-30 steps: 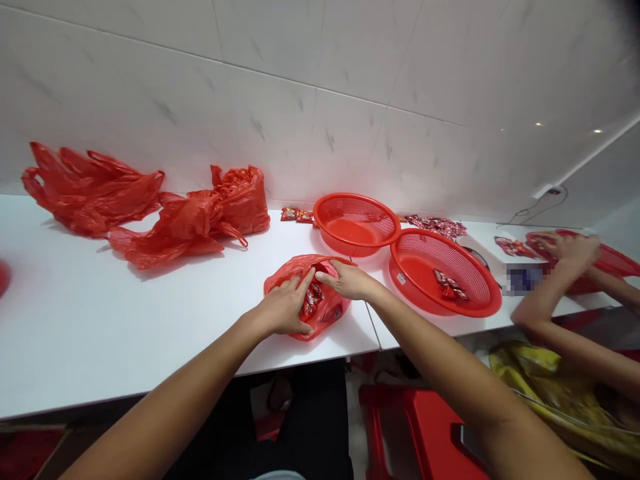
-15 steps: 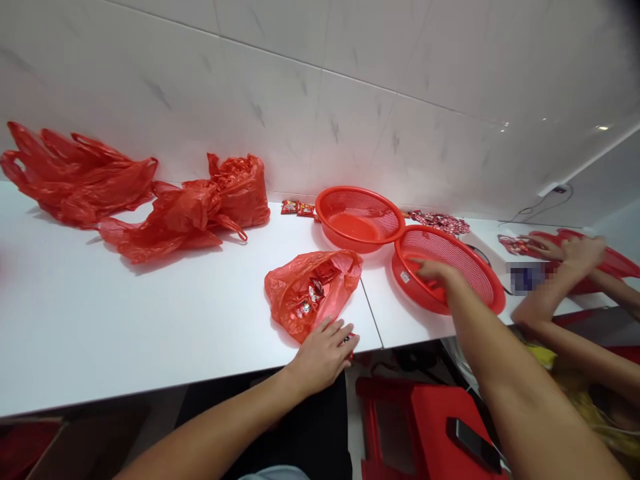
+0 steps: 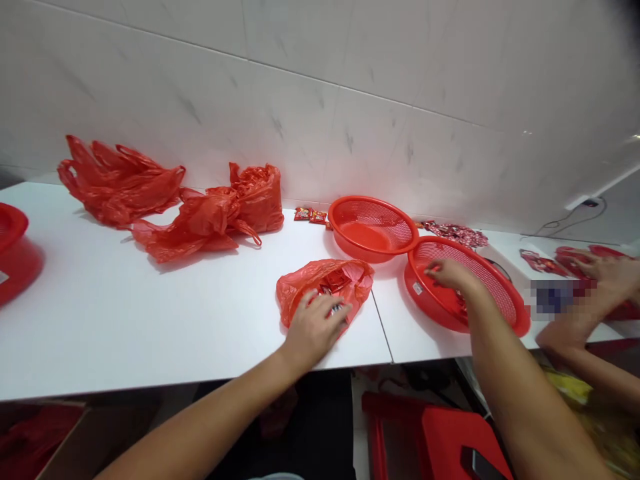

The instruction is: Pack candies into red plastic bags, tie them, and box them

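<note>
- On my left, my left hand (image 3: 315, 327) was poised at the mouth of the open bag (image 3: 293, 290), fingers spread apart; whether they touched anything, I couldn't tell.
- Trouble spot! Soft film, slumped near the front of the white table (image 3: 175, 333): one careless push from my palm could have folded the mouth over or spilled the bag packets (image 3: 336, 277).
- Across to my right hand (image 3: 453, 275), inside the right basket (image 3: 435, 313), fingers bent and blurred; clamped on something or bare, I couldn't tell.
- Risky there too: my forearm crossed above the near rim, and leaning on it could have tipped everything; a loose pinch could have dropped a packet.
- Counting now, from the left: one red tub (image 3: 20, 260), cut off by the edge.
- One heap of red bags (image 3: 120, 190), too bunched to number; then one limp bag (image 3: 185, 230), one bulging bag (image 3: 265, 200).
- Two wall packets (image 3: 318, 217) clearly, possibly a third scrap.
- One open bag, several packets inside, partly covered by my fingers.
- Two baskets: the left basket (image 3: 360, 235) and the right one, basket packets (image 3: 461, 303) half hidden by my wrist.
- One packet pile (image 3: 460, 235) behind, uncountable.
- Far right, at least one co-worker's hand (image 3: 613, 272).
</note>
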`<state>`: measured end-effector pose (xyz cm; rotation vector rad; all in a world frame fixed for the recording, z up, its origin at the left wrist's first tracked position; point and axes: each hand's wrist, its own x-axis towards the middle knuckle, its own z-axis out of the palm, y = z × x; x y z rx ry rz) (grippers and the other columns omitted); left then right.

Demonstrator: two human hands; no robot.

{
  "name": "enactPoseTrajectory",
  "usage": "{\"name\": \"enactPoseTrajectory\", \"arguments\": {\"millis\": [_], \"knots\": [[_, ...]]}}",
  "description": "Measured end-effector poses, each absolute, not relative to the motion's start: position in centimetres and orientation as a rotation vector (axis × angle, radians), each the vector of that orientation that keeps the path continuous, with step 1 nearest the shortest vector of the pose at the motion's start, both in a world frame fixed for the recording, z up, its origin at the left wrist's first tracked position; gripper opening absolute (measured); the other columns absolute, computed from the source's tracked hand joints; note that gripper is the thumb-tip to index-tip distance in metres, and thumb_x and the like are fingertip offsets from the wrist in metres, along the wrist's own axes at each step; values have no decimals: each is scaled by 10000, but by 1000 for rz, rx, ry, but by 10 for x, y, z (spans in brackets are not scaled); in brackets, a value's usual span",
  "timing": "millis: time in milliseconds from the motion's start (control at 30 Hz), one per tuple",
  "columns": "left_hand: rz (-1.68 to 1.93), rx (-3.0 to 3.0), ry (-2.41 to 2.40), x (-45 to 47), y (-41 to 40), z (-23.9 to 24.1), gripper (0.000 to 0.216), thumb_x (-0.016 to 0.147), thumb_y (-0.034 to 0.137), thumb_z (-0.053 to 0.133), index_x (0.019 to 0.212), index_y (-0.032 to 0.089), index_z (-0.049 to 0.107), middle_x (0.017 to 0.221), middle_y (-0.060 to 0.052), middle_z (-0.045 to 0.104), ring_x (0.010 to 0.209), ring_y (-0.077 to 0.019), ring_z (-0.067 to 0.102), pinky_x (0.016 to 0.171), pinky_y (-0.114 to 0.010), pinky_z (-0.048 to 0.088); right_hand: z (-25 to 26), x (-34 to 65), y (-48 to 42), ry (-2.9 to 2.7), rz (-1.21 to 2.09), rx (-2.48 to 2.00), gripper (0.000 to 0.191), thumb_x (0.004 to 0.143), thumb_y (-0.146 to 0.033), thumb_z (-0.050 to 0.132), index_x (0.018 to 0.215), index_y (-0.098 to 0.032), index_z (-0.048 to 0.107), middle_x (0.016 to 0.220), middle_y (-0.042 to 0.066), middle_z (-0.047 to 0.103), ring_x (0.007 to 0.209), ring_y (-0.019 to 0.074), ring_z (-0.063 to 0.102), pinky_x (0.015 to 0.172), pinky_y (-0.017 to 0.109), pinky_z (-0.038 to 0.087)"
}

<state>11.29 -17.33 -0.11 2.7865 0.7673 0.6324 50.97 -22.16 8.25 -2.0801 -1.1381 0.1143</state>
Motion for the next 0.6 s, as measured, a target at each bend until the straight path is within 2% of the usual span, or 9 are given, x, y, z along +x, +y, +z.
{"name": "enactPoseTrajectory", "arguments": {"millis": [67, 133, 167, 200, 267, 333, 400, 500, 600], "knots": [[449, 2790, 1024, 111, -153, 9, 562, 974, 393, 690, 1512, 265, 592, 1591, -145, 555, 1484, -394, 479, 1291, -632, 214, 93, 494, -228, -1137, 82, -2079, 170, 859, -348, 738, 795, -198, 689, 710, 105, 711, 574, 199, 617, 597, 349, 411], [310, 2800, 1105, 106, -144, 13, 806, 853, 492, 816, 1565, 234, 538, 1685, -176, 423, 1572, -452, 329, 1312, -654, 147, 91, 458, -230, -1194, 60, -2020, 256, 935, -461, 649, 902, -212, 698, 833, 98, 747, 706, 213, 671, 666, 333, 467], [277, 2818, 1097, 101, -144, 14, 854, 824, 534, 830, 1562, 216, 541, 1702, -186, 389, 1591, -460, 281, 1322, -652, 120, 86, 433, -229, -1266, 91, -1982, 307, 942, -515, 641, 891, -219, 705, 851, 80, 754, 751, 211, 687, 696, 315, 489], [264, 2844, 1079, 96, -146, 14, 837, 832, 566, 810, 1540, 195, 563, 1697, -195, 394, 1596, -459, 264, 1330, -644, 94, 78, 406, -225, -1367, 141, -1941, 334, 956, -530, 629, 873, -221, 722, 862, 70, 764, 780, 208, 698, 726, 302, 502], [253, 2899, 1092, 85, -153, 14, 720, 907, 589, 709, 1474, 155, 618, 1604, -215, 512, 1569, -450, 316, 1340, -627, 46, 59, 355, -212, -1722, 288, -1977, 366, 994, -517, 589, 869, -214, 754, 828, 74, 767, 775, 218, 706, 741, 303, 505], [218, 2927, 1187, 72, -158, 14, 614, 978, 571, 598, 1415, 144, 659, 1404, -214, 666, 1483, -440, 436, 1342, -615, 31, 40, 319, -197, -1844, 250, -2256, 362, 1009, -503, 579, 939, -214, 784, 897, 113, 786, 865, 253, 735, 798, 326, 513], [169, 2922, 1290, 59, -158, 13, 514, 1006, 510, 544, 1357, 165, 694, 1213, -186, 740, 1371, -425, 536, 1340, -610, 32, 27, 302, -185, -1801, 224, -2545, 381, 981, -526, 631, 1065, -191, 790, 1030, 169, 790, 981, 294, 747, 842, 351, 521], [96, 2893, 1338, 38, -150, 13, 365, 943, 391, 603, 1187, 180, 773, 1063, -179, 764, 1220, -421, 610, 1337, -602, 12, 19, 306, -177, -1746, 283, -2703, 460, 914, -499, 723, 1181, -127, 769, 1129, 234, 768, 1037, 346, 745, 830, 381, 529], [74, 2822, 1275, 17, -140, 16, 240, 851, 335, 662, 994, 231, 824, 984, -157, 781, 1134, -413, 636, 1334, -595, 6, 22, 316, -178, -1822, 370, -2658, 288, 858, -305, 753, 1075, -122, 798, 1033, 215, 782, 937, 327, 754, 759, 356, 511]]}}
